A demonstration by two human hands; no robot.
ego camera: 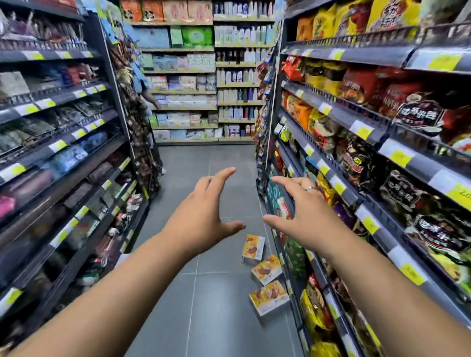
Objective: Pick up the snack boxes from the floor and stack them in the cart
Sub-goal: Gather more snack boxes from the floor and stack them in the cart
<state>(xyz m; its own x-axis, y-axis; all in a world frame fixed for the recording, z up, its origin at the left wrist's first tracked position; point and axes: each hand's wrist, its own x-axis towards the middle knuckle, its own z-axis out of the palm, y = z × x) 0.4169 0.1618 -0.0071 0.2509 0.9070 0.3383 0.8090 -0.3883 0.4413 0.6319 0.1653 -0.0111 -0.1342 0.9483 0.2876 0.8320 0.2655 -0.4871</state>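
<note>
Three yellow-and-white snack boxes lie on the grey tiled floor beside the right shelf's base: a far box (253, 249), a middle box (266, 270) and a near box (269, 297). Both my arms stretch forward above the aisle. My left hand (203, 217) is spread with fingers straight and thumb out, holding nothing. My right hand (298, 214), with a ring on one finger, is spread the same way and empty. Both hands hover well above the boxes, apart from them. No cart is in view.
Stocked shelves line both sides: dark packets on the left shelves (53, 152), noodle and snack bags on the right shelves (380, 147). A person (148, 97) stands at the aisle's far left end before a back shelf wall (201, 75). Grey floor (195, 299) runs between.
</note>
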